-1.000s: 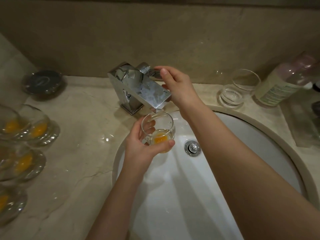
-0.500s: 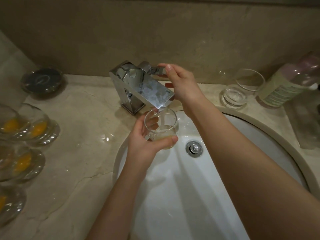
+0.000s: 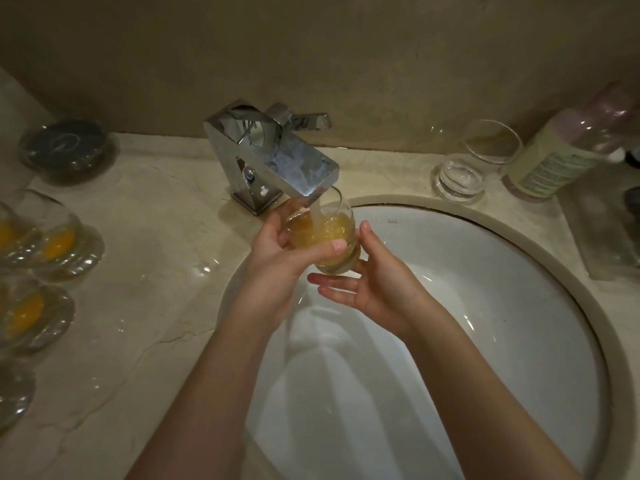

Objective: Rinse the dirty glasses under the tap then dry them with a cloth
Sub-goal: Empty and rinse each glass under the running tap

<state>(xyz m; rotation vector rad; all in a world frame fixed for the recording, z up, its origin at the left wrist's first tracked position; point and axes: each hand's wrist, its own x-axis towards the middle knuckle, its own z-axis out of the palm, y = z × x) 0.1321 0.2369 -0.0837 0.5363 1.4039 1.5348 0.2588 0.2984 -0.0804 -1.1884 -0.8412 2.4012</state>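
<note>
Curled fingers and thumb of the left hand (image 3: 277,258) wrap the glass (image 3: 323,233), the thumb lying across its near side and the fingers behind it. Beside it the right hand (image 3: 374,285) is spread nearly flat, palm up, its fingers straight under the base of the glass and its thumb raised against the right wall; whether the fingers touch the base cannot be told. That glass sits just under the spout of the tap (image 3: 273,157), over the back of the sink (image 3: 485,258), with water running into cloudy orange liquid. Dirty glasses (image 3: 52,237) with orange residue lie on the counter (image 3: 145,306) at left. At right a clear glass (image 3: 474,164) lies tipped beside a bottle (image 3: 568,154).
</note>
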